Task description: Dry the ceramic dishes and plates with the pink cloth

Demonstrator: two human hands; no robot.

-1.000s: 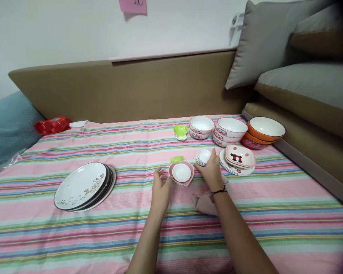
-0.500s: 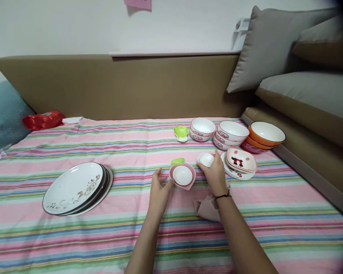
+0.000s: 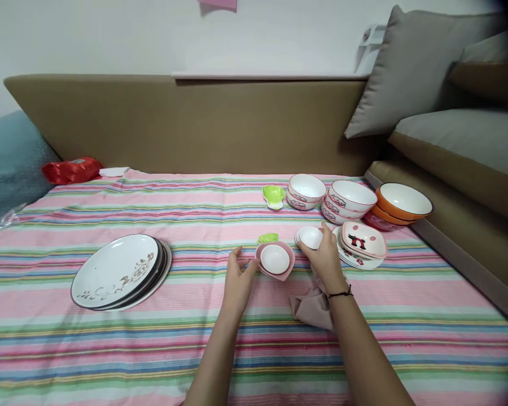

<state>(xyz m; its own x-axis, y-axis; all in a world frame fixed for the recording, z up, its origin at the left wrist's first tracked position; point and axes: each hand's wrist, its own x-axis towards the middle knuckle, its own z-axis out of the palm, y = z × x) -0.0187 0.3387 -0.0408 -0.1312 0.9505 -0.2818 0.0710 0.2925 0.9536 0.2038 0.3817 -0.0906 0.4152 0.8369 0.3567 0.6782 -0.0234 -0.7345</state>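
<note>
My right hand has its fingers around a small stack of white dipping bowls, at the middle right of the cloth. To the left, my left hand is open, thumb and fingers apart, with the thumb tip at the rim of a pink heart-shaped bowl. A small white bowl sits inside that pink bowl. Just behind it lies a green dish, partly hidden. A crumpled greyish-pink cloth lies under my right wrist.
Stacked white bowls, more red-rimmed bowls and orange bowls stand at the back right. A square cartoon bowl rests on plates. A green leaf-shaped dish lies behind. Large plates are stacked left.
The whole scene sits slightly further right as the view has shifted. Both hands stay in nearly the same places beside the bowls.
</note>
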